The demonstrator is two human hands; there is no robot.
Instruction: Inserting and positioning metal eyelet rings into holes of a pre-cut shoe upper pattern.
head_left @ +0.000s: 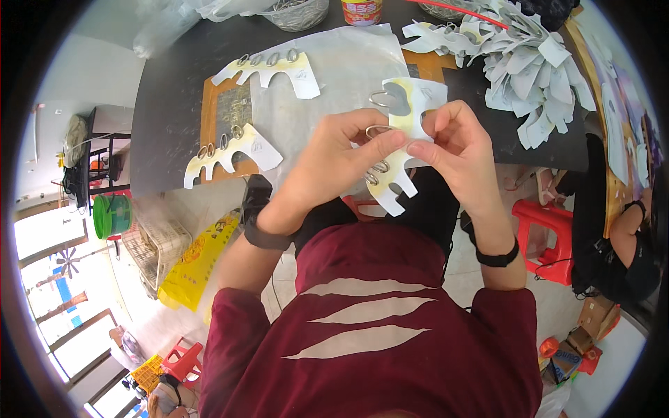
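Notched white card (417,104), one, right of centre in the frame, held between two hands; we count four wire loops (380,166) along its left edge and judge it nearly done

Left to right we list:

Lower looped card (259,148), left, set down with four loops, seemingly complete

Upper looped card (303,76), upper left, likewise

Bowl (300,26), top edge, containing grey metal pieces

Left hand (341,153), thumb and forefinger pinched at one loop

Right hand (463,153), thumb against the card, fingers curled; we cannot tell whether they pinch

Card pile (533,76), upper right, loops undetermined, so what remains is unclear
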